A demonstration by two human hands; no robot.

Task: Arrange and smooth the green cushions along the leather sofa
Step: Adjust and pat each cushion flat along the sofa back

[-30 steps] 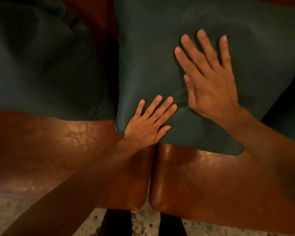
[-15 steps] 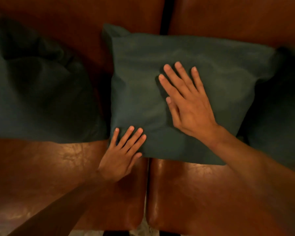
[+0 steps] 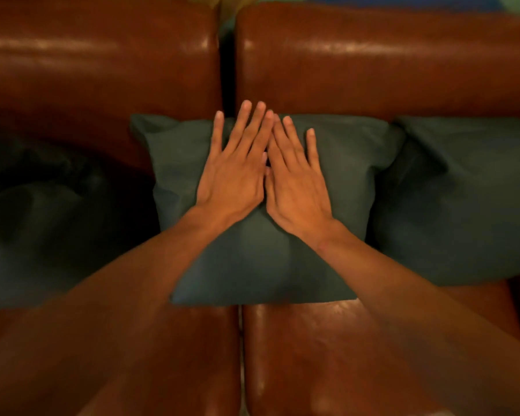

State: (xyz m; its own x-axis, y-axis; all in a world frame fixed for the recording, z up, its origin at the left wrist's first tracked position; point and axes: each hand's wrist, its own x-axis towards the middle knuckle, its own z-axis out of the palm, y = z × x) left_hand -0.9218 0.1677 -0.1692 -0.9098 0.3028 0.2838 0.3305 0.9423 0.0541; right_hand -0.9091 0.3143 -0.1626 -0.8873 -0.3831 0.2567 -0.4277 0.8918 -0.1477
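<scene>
A dark green cushion (image 3: 258, 259) leans in the middle of the brown leather sofa (image 3: 102, 64), over the gap between two seats. My left hand (image 3: 234, 169) and my right hand (image 3: 297, 181) lie flat side by side on its upper half, fingers spread, index fingers touching, holding nothing. A second green cushion (image 3: 463, 199) stands to the right, touching the middle one. A third green cushion (image 3: 42, 229) slumps in shadow on the left, creased and less upright.
The sofa's two back pads meet at a dark gap (image 3: 227, 61) behind my fingertips. Bare leather seat (image 3: 312, 355) stretches in front of the cushions, split by a seam. A strip of coloured wall shows above the sofa back.
My left hand has moved from the cushion's lower left corner up onto its face beside my right hand. The view has pulled back and tilted up, showing the sofa back and the right cushion.
</scene>
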